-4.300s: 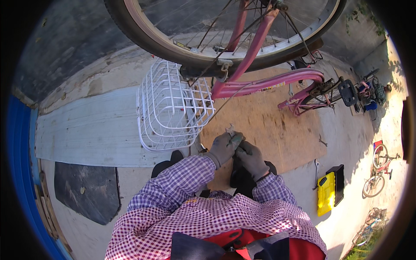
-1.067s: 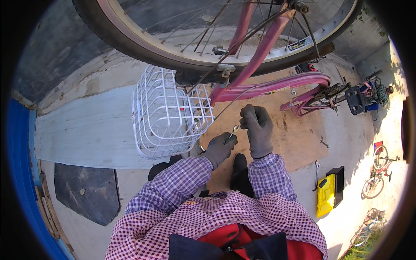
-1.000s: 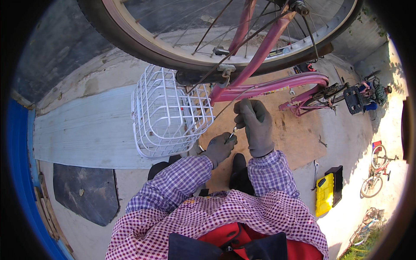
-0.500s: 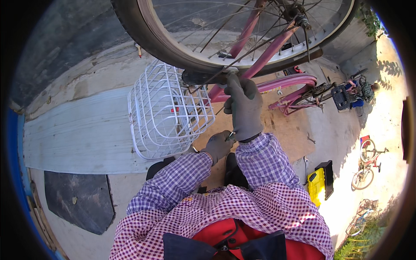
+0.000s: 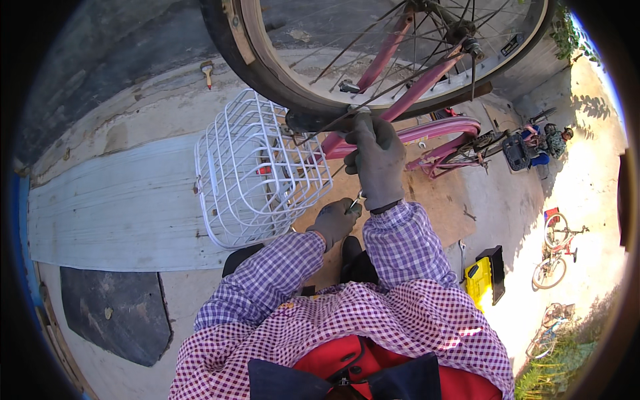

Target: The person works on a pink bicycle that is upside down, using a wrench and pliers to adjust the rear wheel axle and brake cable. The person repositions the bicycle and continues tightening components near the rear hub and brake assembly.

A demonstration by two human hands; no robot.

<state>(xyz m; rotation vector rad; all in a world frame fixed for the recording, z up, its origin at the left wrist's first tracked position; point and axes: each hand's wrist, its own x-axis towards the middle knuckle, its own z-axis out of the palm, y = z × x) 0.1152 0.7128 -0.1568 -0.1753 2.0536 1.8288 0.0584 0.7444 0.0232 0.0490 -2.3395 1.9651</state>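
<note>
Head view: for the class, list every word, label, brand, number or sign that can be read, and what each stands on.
None can be read.
Dark patch at the bicycle wheel: too small to read.
Pink bicycle frame: nothing legible; the right hand covers part.
Wrench in the left hand: any marking is too small.

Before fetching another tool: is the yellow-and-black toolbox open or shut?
Open: the toolbox shows its yellow and black halves side by side.
</note>
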